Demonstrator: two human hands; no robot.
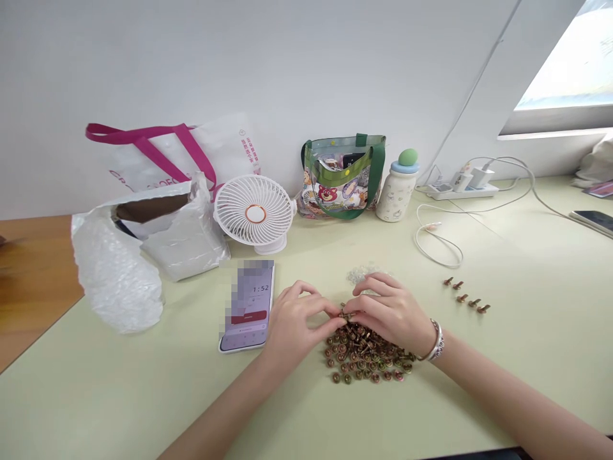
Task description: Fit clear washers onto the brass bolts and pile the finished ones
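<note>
Both hands meet at the far left edge of a heap of bronze-coloured screws with round flanged heads. My left hand pinches one small screw between thumb and forefinger. On the other side of that screw, the thumb and fingertips of my right hand are closed on it too. Its lower part is partly hidden by the fingers. Near screws stand head up in rough rows. Just behind my right hand lies a small pile of clear plastic bits, partly covered by the hand.
Several loose screws lie in a slanting line at the right. A phone is left of my left hand. Behind stand a white fan, a torn bubble bag, a clear printed bag, a bottle and a power strip with cables.
</note>
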